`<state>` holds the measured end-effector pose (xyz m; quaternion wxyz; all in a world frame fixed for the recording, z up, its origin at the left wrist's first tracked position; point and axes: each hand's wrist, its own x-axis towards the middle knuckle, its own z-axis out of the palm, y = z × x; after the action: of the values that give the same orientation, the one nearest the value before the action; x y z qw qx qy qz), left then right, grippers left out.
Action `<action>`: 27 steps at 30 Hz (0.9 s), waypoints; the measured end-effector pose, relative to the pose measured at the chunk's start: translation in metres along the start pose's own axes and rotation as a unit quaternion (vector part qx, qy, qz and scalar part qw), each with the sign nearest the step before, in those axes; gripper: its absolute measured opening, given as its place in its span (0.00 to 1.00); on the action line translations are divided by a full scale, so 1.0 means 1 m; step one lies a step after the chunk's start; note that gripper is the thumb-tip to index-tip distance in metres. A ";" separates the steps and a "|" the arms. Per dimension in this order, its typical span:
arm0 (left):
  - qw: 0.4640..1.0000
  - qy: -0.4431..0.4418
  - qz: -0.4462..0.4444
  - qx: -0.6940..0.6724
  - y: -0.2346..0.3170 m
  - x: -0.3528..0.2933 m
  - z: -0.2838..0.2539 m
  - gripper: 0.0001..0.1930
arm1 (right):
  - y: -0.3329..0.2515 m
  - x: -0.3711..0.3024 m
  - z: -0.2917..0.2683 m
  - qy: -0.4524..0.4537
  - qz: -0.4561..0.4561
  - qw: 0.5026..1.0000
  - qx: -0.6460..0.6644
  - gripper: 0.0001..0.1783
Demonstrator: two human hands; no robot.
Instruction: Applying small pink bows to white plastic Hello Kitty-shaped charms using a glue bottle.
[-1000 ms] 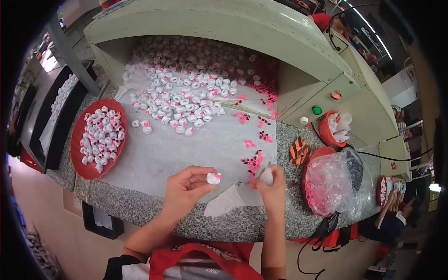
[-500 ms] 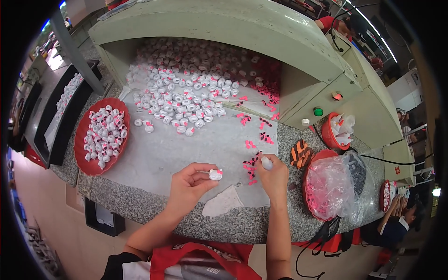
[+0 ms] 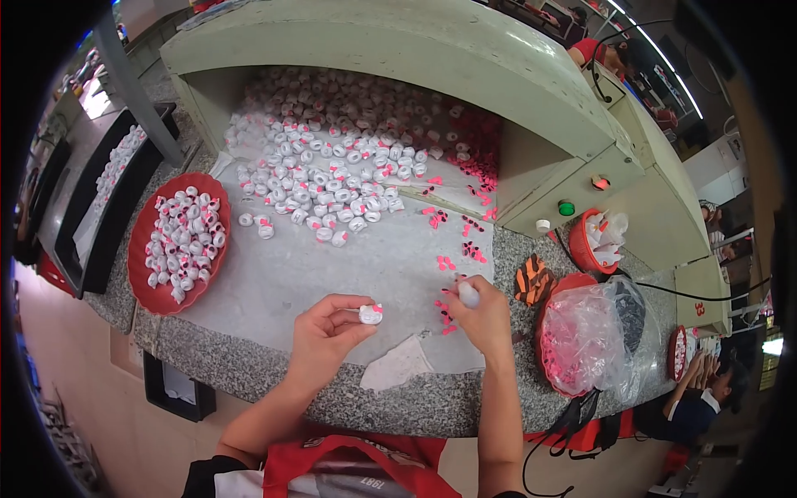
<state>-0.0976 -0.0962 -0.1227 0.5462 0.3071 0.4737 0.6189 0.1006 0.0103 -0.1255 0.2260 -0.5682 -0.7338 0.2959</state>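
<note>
My left hand [image 3: 325, 330] pinches a small white toy piece with a pink bow [image 3: 371, 314] between thumb and fingertips, just above the pale sheet [image 3: 274, 290]. Over the sheet's right side, my right hand [image 3: 488, 319] is closed around a small white, rounded object [image 3: 468, 295], perhaps a bottle; its lower part is hidden in the fingers. Small pink and dark pieces [image 3: 445, 314] lie beside and partly under that hand. More pink pieces [image 3: 473, 251] form little clusters farther up the sheet. A large heap of white toy pieces [image 3: 332, 183] spreads out from beneath the hood.
A pale green hooded cabinet [image 3: 398, 50] arches over the heap. To the left stands a red scalloped basket [image 3: 137, 266] of finished-looking white pieces. On the right are a plastic-covered red basket [image 3: 548, 365], a small red tub [image 3: 584, 249], a striped cloth [image 3: 534, 279] and a black cable.
My left hand has shifted slightly left with the white toy piece. My right hand has moved a little toward me and left, covering some dark pieces. The whole view has drifted slightly.
</note>
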 end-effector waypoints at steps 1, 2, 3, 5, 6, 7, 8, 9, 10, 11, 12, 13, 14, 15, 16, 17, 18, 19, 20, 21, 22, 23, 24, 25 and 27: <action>1.000 -0.007 -0.008 0.006 0.000 0.001 0.002 0.15 | -0.004 -0.007 -0.004 -0.019 0.099 0.978 0.185 0.08; 1.000 -0.014 -0.017 0.012 -0.001 0.000 0.004 0.15 | -0.007 -0.012 -0.004 -0.022 0.100 0.977 0.185 0.08; 1.000 -0.012 -0.018 0.012 -0.002 -0.001 0.005 0.15 | -0.011 -0.016 -0.003 -0.036 0.099 0.961 0.257 0.07; 0.999 -0.028 -0.027 -0.003 -0.004 -0.001 0.010 0.15 | -0.011 -0.023 -0.006 -0.044 0.098 0.938 0.329 0.06; 0.999 -0.029 -0.028 -0.002 -0.004 -0.001 0.012 0.15 | -0.010 -0.026 -0.007 -0.051 0.099 0.927 0.359 0.06; 0.999 -0.029 -0.030 -0.003 -0.005 0.000 0.014 0.15 | -0.010 -0.027 -0.008 -0.060 0.098 0.914 0.390 0.06; 0.999 -0.029 -0.032 -0.004 -0.005 0.000 0.015 0.15 | -0.014 -0.028 -0.008 -0.060 0.097 0.913 0.391 0.06; 0.999 -0.028 -0.031 -0.003 -0.005 0.001 0.016 0.15 | -0.022 -0.030 -0.009 -0.044 0.103 0.908 0.404 0.06; 0.999 -0.027 -0.030 -0.005 -0.005 0.000 0.017 0.15 | -0.028 -0.032 -0.008 -0.029 0.110 0.901 0.418 0.06; 0.999 -0.025 -0.029 -0.008 -0.006 0.000 0.016 0.15 | -0.031 -0.034 -0.009 -0.032 0.110 0.901 0.419 0.06; 0.999 -0.022 -0.029 -0.007 -0.006 0.000 0.016 0.15 | -0.033 -0.036 -0.010 -0.053 0.095 0.912 0.397 0.06; 0.999 -0.026 -0.022 -0.004 -0.005 -0.001 0.017 0.15 | -0.034 -0.039 -0.011 -0.071 0.079 0.922 0.373 0.06; 0.999 -0.029 -0.016 -0.001 -0.004 -0.001 0.016 0.15 | -0.033 -0.040 -0.010 -0.072 0.079 0.922 0.373 0.06; 0.999 -0.028 -0.016 -0.002 -0.003 -0.002 0.015 0.15 | -0.030 -0.040 -0.006 -0.047 -0.034 0.941 0.332 0.06; 1.000 -0.024 -0.010 -0.001 -0.003 -0.001 0.014 0.15 | -0.026 -0.039 -0.001 -0.021 -0.147 0.947 0.286 0.07; 1.000 -0.020 -0.004 -0.001 -0.003 -0.001 0.012 0.15 | -0.020 -0.038 0.004 -0.021 -0.146 0.947 0.286 0.07; 1.000 -0.020 -0.005 -0.002 -0.002 0.000 0.008 0.15 | -0.014 -0.037 0.009 -0.022 -0.056 0.968 0.242 0.07; 1.000 -0.006 0.008 -0.002 -0.003 0.000 0.003 0.15 | -0.007 -0.037 0.015 -0.024 0.036 0.980 0.196 0.07; 1.000 0.003 0.022 -0.003 -0.002 0.000 0.002 0.15 | 0.000 -0.037 0.020 -0.022 0.038 0.980 0.192 0.07; 1.000 0.000 0.021 -0.006 -0.002 0.000 0.001 0.15 | 0.006 -0.037 0.028 0.003 0.045 0.989 0.140 0.07; 1.000 0.005 0.020 -0.009 -0.002 0.000 -0.001 0.15 | 0.006 -0.037 0.035 0.022 0.050 0.995 0.089 0.07; 1.000 0.011 0.019 -0.011 -0.002 -0.001 -0.002 0.15 | 0.003 -0.038 0.037 0.020 0.049 0.995 0.088 0.07; 1.000 0.013 0.019 -0.011 -0.001 -0.003 -0.002 0.15 | 0.000 -0.039 0.037 0.030 -0.002 1.000 0.003 0.07; 1.000 0.016 0.020 -0.009 -0.001 -0.002 -0.003 0.15 | -0.003 -0.037 0.037 0.042 -0.054 0.994 -0.082 0.08; 1.000 0.017 0.022 -0.006 -0.001 -0.001 -0.002 0.15 | -0.008 -0.035 0.036 0.026 -0.054 0.993 -0.100 0.11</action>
<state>-0.0992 -0.0975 -0.1241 0.5260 0.3035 0.4726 0.6386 0.0801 -0.0317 -0.1462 0.2025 -0.5555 -0.7830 0.1932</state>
